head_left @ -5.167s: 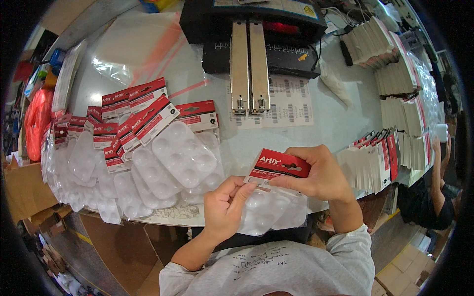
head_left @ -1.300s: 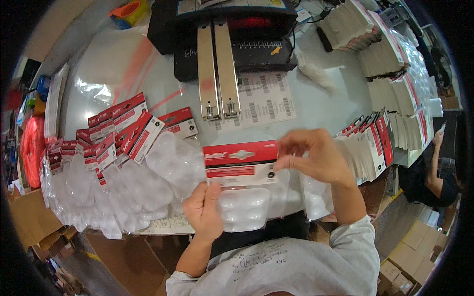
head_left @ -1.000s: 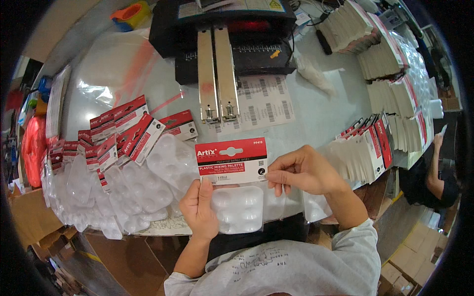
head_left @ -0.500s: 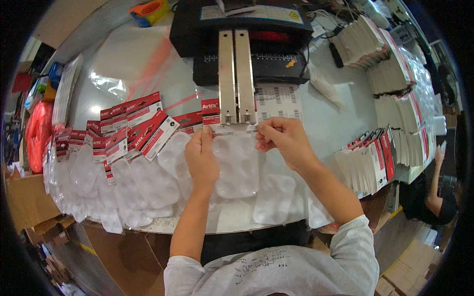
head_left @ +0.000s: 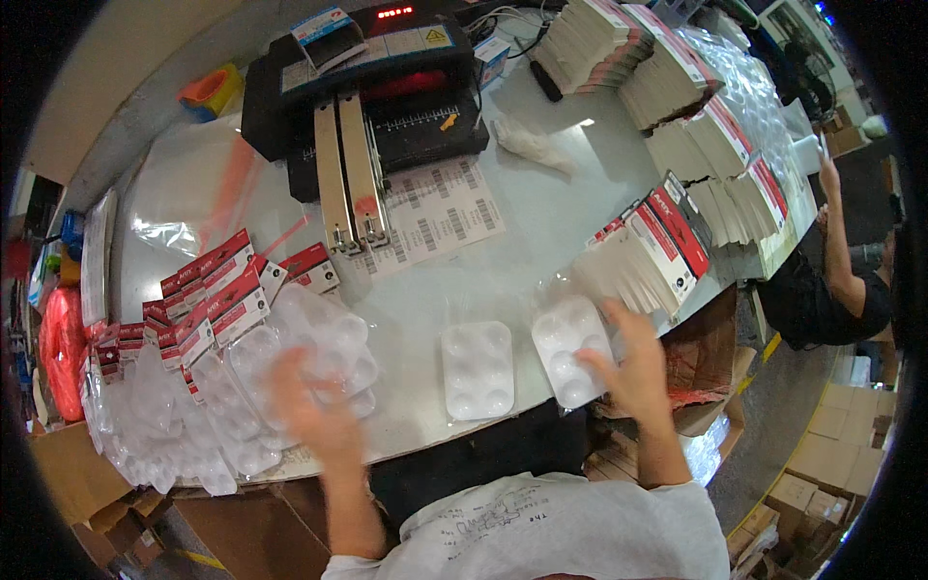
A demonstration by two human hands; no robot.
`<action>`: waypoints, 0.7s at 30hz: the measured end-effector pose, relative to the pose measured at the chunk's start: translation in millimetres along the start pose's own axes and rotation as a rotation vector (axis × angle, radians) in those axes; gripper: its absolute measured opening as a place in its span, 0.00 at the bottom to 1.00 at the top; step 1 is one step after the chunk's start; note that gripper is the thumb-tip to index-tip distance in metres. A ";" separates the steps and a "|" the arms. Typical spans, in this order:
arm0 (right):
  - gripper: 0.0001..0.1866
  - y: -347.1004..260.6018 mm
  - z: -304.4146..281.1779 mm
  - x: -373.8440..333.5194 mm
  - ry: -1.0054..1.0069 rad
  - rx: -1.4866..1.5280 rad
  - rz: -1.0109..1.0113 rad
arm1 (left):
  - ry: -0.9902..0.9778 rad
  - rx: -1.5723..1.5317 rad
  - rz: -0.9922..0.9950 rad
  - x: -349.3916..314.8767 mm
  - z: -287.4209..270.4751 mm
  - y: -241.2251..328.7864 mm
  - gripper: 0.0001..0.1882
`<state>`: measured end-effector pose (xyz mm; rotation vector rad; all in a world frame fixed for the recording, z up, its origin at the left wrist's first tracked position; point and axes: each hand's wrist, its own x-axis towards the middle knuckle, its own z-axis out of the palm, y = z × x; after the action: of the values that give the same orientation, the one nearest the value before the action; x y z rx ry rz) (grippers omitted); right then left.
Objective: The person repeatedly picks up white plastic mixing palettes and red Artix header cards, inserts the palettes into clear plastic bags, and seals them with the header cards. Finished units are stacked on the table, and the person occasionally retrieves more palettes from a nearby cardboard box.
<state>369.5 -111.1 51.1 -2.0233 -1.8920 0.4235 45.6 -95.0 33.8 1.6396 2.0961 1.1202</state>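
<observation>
My right hand [head_left: 633, 365] reaches over the right edge of a white plastic paint palette [head_left: 564, 343] in a clear bag, thumb and fingers apart, thumb over its wells. A second bagged white palette [head_left: 478, 372] lies flat to its left, touched by neither hand. My left hand [head_left: 314, 416] is smeared by motion at the right side of a heap of bagged palettes [head_left: 232, 387] topped with red and white header cards. Closest to it lies one bagged palette [head_left: 324, 333] on the heap; whether the fingers touch it is unclear.
A black machine [head_left: 367, 87] with two metal bars [head_left: 353, 174] stands at the back, beside a barcode sheet [head_left: 440, 217]. Folded header cards [head_left: 648, 246] stand at the right, with taller card stacks [head_left: 667, 77] behind. Another person's arm [head_left: 839, 232] shows far right.
My hands have left the machine's bars and parted, left hand toward the heap, right hand toward the right palette. The carded palette has gone from the bars. The whole view has shifted.
</observation>
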 end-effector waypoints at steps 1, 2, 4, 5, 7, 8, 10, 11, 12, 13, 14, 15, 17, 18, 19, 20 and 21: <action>0.35 0.0 16.1 -6.1 -0.010 -0.011 -0.011 | -0.218 -0.197 -0.122 -15.6 22.3 15.9 0.12; 0.37 -2.1 30.2 -8.9 0.002 0.030 0.025 | -0.533 -0.353 -0.137 -35.3 41.4 33.4 0.17; 0.43 -11.4 51.0 -10.5 0.036 0.112 0.028 | -0.505 -0.326 -0.025 -49.2 80.8 52.6 0.17; 0.42 -17.8 57.2 -12.1 0.002 0.143 0.013 | -0.462 -0.316 0.040 -50.1 92.8 56.6 0.17; 0.41 -32.2 67.1 -16.8 -0.040 0.239 -0.066 | -0.449 -0.223 -0.079 -46.6 98.8 56.2 0.16; 0.40 -39.7 72.1 -19.9 -0.102 0.309 -0.045 | -0.425 -0.230 -0.077 -40.4 95.6 51.7 0.15; 0.38 -54.8 85.8 -23.7 -0.087 0.379 -0.108 | -0.382 -0.182 -0.169 -31.9 81.1 41.2 0.16; 0.38 -61.7 91.6 -24.4 -0.096 0.361 -0.085 | -0.350 -0.203 -0.184 -29.2 71.9 35.0 0.16; 0.38 -67.7 94.6 -24.0 -0.126 0.353 -0.094 | -0.325 -0.227 -0.212 -27.5 64.6 29.9 0.17; 0.38 -74.0 93.7 -23.2 -0.152 0.347 -0.117 | -0.261 -0.213 -0.235 -27.1 59.2 25.6 0.18; 0.37 -77.1 88.7 -19.1 -0.128 0.345 -0.138 | -0.247 -0.236 -0.242 -27.5 55.0 22.0 0.17; 0.35 -76.9 76.4 -13.4 -0.095 0.338 -0.177 | -0.231 -0.264 -0.246 -26.8 53.3 18.3 0.16; 0.30 -65.2 34.4 6.2 0.123 0.147 -0.399 | -0.193 -0.307 -0.245 -27.0 53.1 13.8 0.13; 0.29 -54.5 6.7 15.8 0.258 0.116 -0.189 | -0.180 -0.320 -0.245 -25.8 54.7 12.1 0.11; 0.27 -38.6 -18.6 33.5 0.507 0.030 -0.117 | -0.173 -0.335 -0.244 -25.6 55.2 12.2 0.10; 0.27 -20.2 -47.3 48.4 0.620 -0.324 -0.065 | -0.165 -0.335 -0.224 -24.0 55.6 12.3 0.09; 0.30 -1.5 -62.0 70.4 0.512 -0.356 -0.039 | -0.152 -0.340 -0.201 -22.5 56.4 13.6 0.08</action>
<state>400.2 -43.4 108.3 -2.0380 -1.7563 -0.4378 97.6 -91.3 -0.3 1.2840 1.8096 1.1678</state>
